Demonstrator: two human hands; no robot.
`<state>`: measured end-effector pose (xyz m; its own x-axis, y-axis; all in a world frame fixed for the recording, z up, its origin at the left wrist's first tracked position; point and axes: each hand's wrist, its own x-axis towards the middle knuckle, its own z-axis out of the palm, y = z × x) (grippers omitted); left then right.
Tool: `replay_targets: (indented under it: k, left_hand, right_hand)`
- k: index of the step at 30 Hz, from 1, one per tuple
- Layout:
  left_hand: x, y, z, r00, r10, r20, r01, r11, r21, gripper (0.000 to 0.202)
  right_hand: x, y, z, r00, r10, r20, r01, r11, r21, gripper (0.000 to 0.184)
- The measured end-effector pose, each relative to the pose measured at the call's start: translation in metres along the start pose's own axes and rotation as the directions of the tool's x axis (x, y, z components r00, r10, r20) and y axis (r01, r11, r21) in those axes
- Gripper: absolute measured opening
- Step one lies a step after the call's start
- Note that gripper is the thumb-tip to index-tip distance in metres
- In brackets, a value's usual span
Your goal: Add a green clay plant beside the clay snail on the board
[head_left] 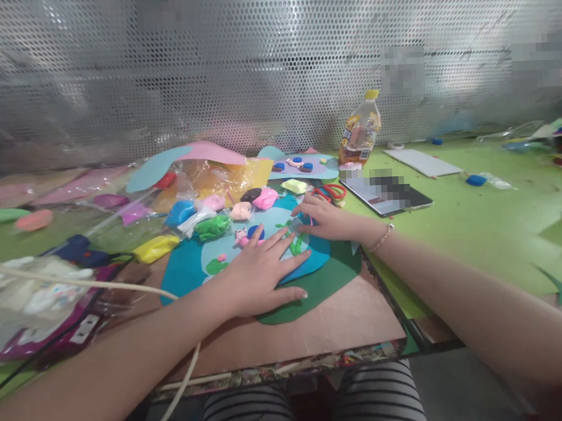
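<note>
My left hand (pixel 265 270) lies flat with fingers spread on a layered paper picture in light blue, teal (pixel 179 271) and dark green (pixel 313 302). Partly under its fingers is a pink clay figure (pixel 242 237) with a dark blue round piece (pixel 255 232). A green clay leaf shape (pixel 214 266) with a pink dot sits left of that hand. My right hand (pixel 328 219) rests on the picture's upper right part, fingers bent and apart, fingertips beside green clay strands (pixel 295 242). A small pink and blue bit shows beneath its fingers, too small to name.
Clay packets, such as a green one (pixel 213 227) and a yellow one (pixel 156 247), lie behind and left. Red-handled scissors (pixel 331 193), a tablet-like device (pixel 385 193) and a bottle (pixel 361 132) stand behind my right hand. A cream cable (pixel 126 285) crosses at left.
</note>
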<state>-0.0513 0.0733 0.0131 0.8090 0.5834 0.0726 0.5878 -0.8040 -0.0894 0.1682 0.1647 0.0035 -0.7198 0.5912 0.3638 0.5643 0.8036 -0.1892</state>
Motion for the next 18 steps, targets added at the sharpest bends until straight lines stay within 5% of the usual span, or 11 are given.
replay_targets:
  k: [5,8,12,18]
  left_hand:
    - [0.0,0.0,0.0,0.999,0.008,0.031,-0.008,1.0,-0.02,0.066]
    - [0.0,0.0,-0.002,0.999,0.006,0.05,-0.004,0.999,-0.04,0.065]
    - [0.0,0.001,-0.004,0.997,0.025,0.068,-0.021,0.998,-0.062,0.065]
    - [-0.001,0.0,-0.005,0.997,0.035,0.067,-0.031,0.998,-0.062,0.063]
  right_hand:
    - [0.002,-0.009,-0.013,0.99,0.09,-0.107,-0.06,0.964,0.26,0.028]
    - [0.002,-0.017,-0.024,0.943,0.331,-0.028,-0.237,0.731,0.64,0.042]
    - [0.002,-0.018,-0.025,0.906,0.414,0.086,-0.272,0.417,0.867,0.052]
    - [0.003,-0.022,-0.021,0.92,0.352,0.17,-0.281,0.292,0.914,0.045]
